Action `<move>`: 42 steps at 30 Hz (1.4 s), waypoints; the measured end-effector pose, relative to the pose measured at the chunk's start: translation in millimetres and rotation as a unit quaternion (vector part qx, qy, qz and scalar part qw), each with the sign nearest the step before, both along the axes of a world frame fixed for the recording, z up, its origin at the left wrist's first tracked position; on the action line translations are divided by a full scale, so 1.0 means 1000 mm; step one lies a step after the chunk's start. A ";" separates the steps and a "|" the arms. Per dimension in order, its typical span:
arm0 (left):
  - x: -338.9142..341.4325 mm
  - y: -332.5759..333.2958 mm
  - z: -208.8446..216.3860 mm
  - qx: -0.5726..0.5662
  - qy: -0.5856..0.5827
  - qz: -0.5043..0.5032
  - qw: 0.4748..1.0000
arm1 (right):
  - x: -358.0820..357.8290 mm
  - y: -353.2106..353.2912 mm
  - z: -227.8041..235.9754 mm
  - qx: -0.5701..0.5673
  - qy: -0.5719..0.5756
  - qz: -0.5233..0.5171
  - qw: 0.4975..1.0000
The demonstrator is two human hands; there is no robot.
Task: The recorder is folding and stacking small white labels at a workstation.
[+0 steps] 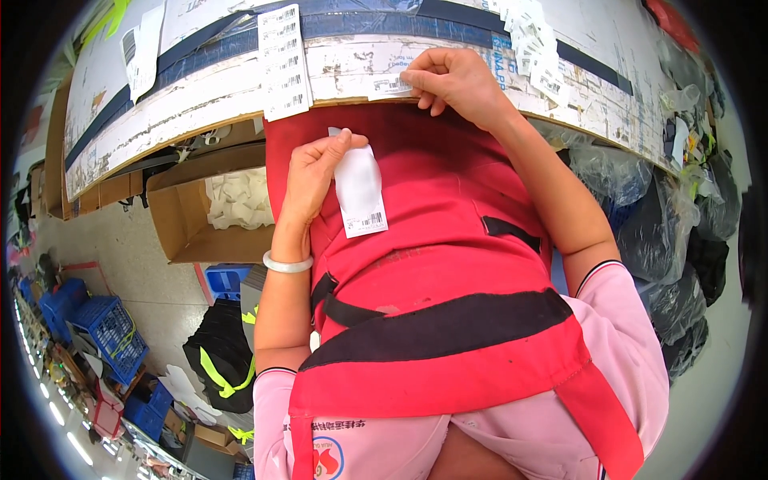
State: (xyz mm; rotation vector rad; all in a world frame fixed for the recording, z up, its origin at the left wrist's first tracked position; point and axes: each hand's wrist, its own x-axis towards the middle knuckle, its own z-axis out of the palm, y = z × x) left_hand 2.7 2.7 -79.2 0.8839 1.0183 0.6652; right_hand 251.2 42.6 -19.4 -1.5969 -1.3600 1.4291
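My left hand [314,172] holds a strip of white barcode labels [362,190] by its top end, thumb pressed over it; the strip hangs in front of the red apron [432,184]. At the near edge of the worktable [208,92], my right hand [466,86] pinches the right end of a small white barcode label [389,86] between thumb and forefinger, its other fingers curled beneath. Between the hands and farther back lies a longer strip of barcode labels [283,68], its end at the table edge.
A heap of label strips [532,52] lies right of my right hand; another strip [142,52] lies far left. Below the table sits a cardboard box [180,216] of pale scraps. Plastic bags [652,232] crowd the right, a blue crate [112,332] the left.
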 end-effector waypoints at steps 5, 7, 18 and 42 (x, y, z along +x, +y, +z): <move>0.000 0.000 0.000 -0.012 -0.001 -0.005 1.000 | -0.002 -0.001 0.001 0.000 -0.007 -0.002 1.000; 0.000 0.000 0.000 -0.009 -0.003 -0.001 1.000 | -0.002 -0.002 0.002 0.000 -0.011 -0.001 1.000; -0.001 0.001 -0.002 -0.006 -0.001 -0.001 1.000 | -0.006 -0.003 -0.001 0.018 -0.041 0.001 0.999; -0.003 -0.010 0.021 -0.059 -0.135 0.022 0.989 | 0.168 -0.056 0.004 0.065 -0.384 -0.238 0.890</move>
